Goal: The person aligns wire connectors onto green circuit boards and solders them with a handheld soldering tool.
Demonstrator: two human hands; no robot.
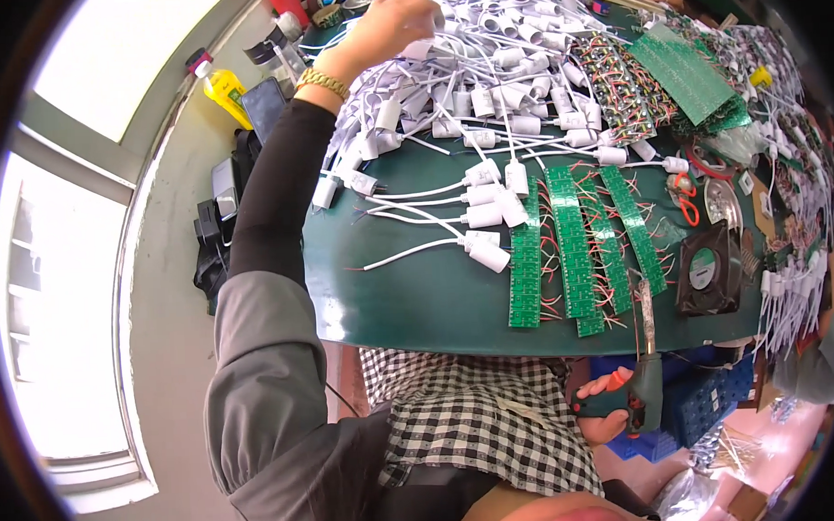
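My left hand (386, 27) reaches far across the green table (409, 297) and grips a white lamp socket with a cord (421, 47) in a big heap of the same sockets (484, 84). A gold bracelet sits on that wrist. My right hand (608, 403) is low, below the table's near edge, closed around the dark green handle of a soldering gun (643, 381) with its tip pointing up at the table edge. Rows of green circuit board strips (573, 246) with red and white wires lie in front of me.
A black square fan (709, 270), orange-handled scissors (686, 198) and a large green circuit board (686, 72) lie to the right. A yellow bottle (223, 88) and a phone (263, 105) stand on the window sill at left. Blue crates (698, 407) sit under the table.
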